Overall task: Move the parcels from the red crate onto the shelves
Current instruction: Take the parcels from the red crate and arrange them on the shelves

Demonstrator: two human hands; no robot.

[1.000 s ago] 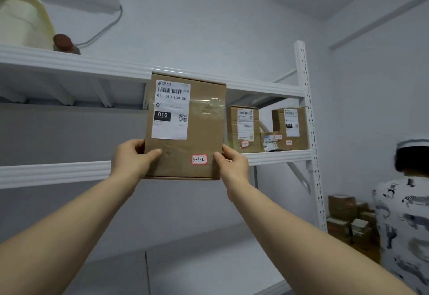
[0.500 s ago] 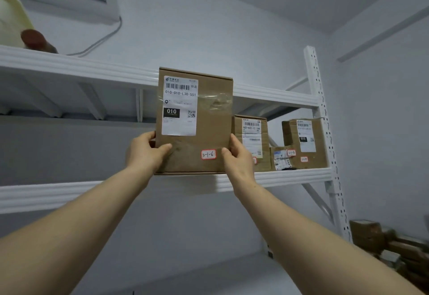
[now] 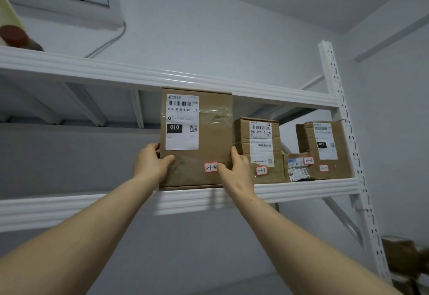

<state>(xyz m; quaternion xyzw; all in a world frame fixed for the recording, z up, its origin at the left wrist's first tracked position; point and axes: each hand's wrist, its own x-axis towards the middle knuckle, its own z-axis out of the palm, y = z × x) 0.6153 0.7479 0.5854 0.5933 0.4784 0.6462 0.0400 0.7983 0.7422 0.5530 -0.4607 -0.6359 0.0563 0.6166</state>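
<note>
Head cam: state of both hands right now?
Left hand: holding the left edge of the cardboard parcel labelled 3-1-6.
Right hand: holding the same parcel's right edge, thumb on its front.

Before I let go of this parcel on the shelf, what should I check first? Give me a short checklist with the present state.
1. Grip of left hand and right hand on the parcel sides: ok.
2. Parcel upright, label facing out: ok.
3. Parcel base fully on the shelf: cannot tell, only the front edge shows.
4. Clearance under the upper beam: cannot tell.
5. Gap to the neighbour parcel for the right hand: cannot tell.
</note>
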